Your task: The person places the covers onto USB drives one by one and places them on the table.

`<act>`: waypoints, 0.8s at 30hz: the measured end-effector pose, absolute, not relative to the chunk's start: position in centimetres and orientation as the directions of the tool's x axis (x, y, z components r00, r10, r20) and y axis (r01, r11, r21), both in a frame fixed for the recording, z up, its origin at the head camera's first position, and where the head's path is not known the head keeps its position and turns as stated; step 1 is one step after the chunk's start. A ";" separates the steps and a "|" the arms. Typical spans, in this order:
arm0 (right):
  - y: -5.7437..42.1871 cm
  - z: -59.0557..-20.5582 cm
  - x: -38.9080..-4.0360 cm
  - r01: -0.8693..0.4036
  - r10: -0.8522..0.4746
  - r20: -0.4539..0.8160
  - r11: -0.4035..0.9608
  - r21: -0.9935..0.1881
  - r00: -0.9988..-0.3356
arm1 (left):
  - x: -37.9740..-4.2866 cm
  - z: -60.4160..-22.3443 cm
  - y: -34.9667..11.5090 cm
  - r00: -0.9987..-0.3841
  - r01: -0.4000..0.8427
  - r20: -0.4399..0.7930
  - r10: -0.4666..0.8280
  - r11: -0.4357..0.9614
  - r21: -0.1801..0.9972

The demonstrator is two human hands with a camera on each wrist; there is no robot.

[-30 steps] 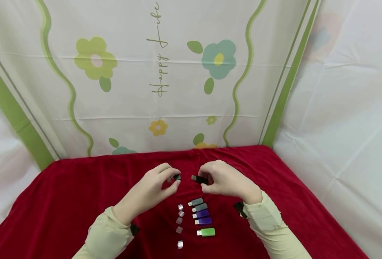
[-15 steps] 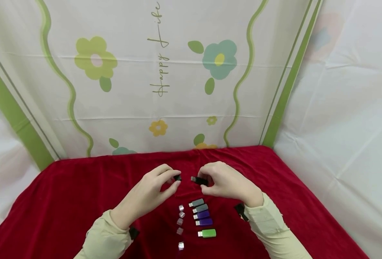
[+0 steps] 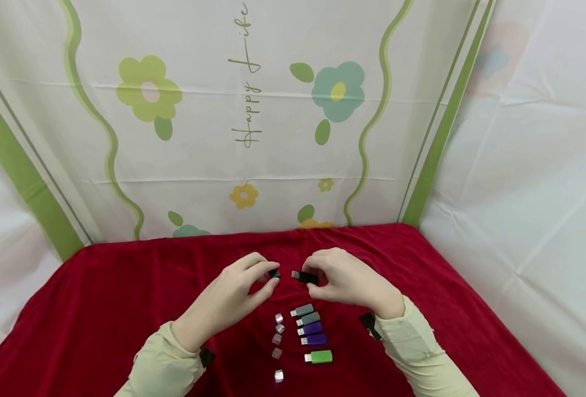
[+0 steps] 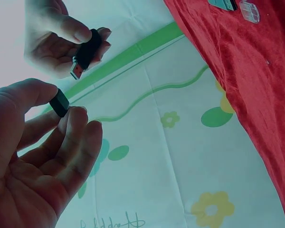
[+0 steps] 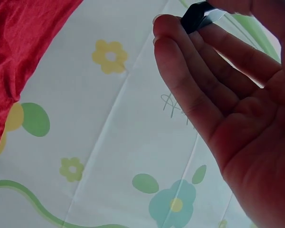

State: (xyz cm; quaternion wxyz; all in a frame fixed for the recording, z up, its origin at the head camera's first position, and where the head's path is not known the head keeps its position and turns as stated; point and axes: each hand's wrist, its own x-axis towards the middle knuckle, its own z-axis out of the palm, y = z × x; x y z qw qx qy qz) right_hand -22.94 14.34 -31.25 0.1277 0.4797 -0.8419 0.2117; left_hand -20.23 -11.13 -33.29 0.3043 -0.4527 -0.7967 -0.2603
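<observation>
A pale backdrop (image 3: 198, 154) printed with flowers and wavy green lines is hung behind the table, which is covered by a red cloth (image 3: 114, 309). Both forearms are covered by cream sleeves, the left sleeve (image 3: 166, 361) and the right sleeve (image 3: 412, 336) both reaching in from the lower edge. Above the cloth, the left hand (image 3: 233, 289) and the right hand (image 3: 349, 278) are held facing each other, each closed in a pinch at the fingertips. By the right hand a black USB stick (image 3: 306, 277) is pinched between thumb and fingers, its metal connector pointed toward the left hand. On the cloth nearer the person, five sticks are laid in a column: two grey sticks (image 3: 308, 318), two purple sticks (image 3: 314, 339) and, set slightly apart, one green stick (image 3: 318, 357), all with connectors turned left. By the left hand a small black cap (image 3: 274, 273) is pinched between thumb and forefinger — a narrow gap is left between it and the connector. Compared with a second ago, that gap has been slightly narrowed; the grips and the column are unchanged. Beside the column, five clear caps (image 3: 277, 339) are also spread in a line, likewise undisturbed.
</observation>
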 end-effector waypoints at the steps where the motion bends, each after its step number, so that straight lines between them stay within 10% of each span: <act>1: 14.4 -31.2 -22.9 -0.862 -0.753 0.421 0.449 -0.234 -0.506 | -20.2 -33.3 -11.1 -0.405 0.880 0.720 0.563 0.455 0.139; 24: 14.0 -31.5 -22.2 -0.878 -0.761 0.442 0.438 -0.192 -0.476 | -19.7 -33.7 -10.7 -0.405 0.874 0.702 0.586 0.475 0.108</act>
